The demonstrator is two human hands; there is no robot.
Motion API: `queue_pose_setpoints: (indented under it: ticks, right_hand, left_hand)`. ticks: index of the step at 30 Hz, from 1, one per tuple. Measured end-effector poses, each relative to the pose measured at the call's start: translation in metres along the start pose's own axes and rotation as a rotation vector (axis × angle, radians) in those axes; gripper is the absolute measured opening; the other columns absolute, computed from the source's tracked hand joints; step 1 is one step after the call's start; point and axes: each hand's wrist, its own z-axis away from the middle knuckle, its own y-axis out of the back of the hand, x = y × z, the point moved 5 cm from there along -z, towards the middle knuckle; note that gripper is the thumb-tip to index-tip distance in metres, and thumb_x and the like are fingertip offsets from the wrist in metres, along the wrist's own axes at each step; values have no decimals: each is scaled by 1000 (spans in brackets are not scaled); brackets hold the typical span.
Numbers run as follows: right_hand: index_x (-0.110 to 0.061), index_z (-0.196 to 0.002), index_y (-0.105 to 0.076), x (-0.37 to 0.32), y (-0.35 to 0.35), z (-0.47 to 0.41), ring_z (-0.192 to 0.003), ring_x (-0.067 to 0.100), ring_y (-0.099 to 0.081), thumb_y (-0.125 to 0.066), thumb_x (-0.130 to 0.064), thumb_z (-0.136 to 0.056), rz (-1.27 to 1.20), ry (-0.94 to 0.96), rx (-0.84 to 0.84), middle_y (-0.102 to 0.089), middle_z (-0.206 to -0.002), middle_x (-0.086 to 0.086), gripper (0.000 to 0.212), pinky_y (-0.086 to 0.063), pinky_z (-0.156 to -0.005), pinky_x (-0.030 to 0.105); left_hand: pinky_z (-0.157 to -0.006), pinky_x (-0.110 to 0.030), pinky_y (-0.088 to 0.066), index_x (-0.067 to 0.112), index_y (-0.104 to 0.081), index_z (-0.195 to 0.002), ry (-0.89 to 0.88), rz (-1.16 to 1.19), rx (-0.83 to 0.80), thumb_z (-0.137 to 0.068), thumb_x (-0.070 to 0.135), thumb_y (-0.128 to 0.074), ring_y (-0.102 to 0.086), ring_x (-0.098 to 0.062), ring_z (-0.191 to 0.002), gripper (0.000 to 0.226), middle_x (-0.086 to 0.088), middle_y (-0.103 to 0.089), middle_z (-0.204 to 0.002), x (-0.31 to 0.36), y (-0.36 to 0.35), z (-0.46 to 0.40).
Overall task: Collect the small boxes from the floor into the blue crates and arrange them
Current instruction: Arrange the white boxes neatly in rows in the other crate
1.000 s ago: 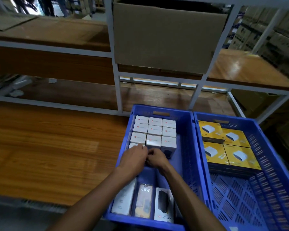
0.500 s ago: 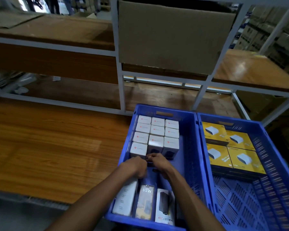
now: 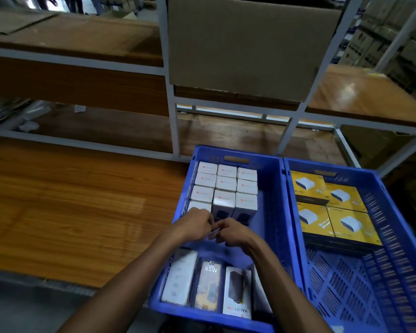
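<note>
The left blue crate (image 3: 271, 212) holds small white boxes (image 3: 223, 186) packed in a tight block at its far left. One more white box (image 3: 197, 207) stands in front of that block, partly behind my left hand (image 3: 193, 227). My right hand (image 3: 233, 234) meets the left over the crate's middle. Both sets of fingers are closed on a thin pale strip (image 3: 214, 230); I cannot tell what it is. The right blue crate (image 3: 399, 236) holds yellow boxes (image 3: 332, 212) at its far end.
Flat packs stand at the left crate's near end: a white one (image 3: 179, 277), a "65W" one (image 3: 208, 287) and a "HALLEY 20K" one (image 3: 237, 292). The crates rest on a wooden shelf board (image 3: 70, 207). A white metal rack (image 3: 173, 121) and large cardboard box (image 3: 245, 44) lie beyond.
Both hands have drawn back a little from the front row of white boxes and stayed pressed together. The left hand now covers part of the front white box.
</note>
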Motion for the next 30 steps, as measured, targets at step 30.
queue_pose_setpoints:
  ticks: [30]
  right_hand:
    - [-27,-123,-67,-10,25,47,-93,18,-68,-86,-23,-84,-233,252,-43,-69,-121,15,44,-53,-76,40]
  left_hand:
    - [-86,-35,-57,13,-74,-106,-106,1019,129,-99,2,-55,-67,-19,-97,23,-5,-74,-104,-3,23,9]
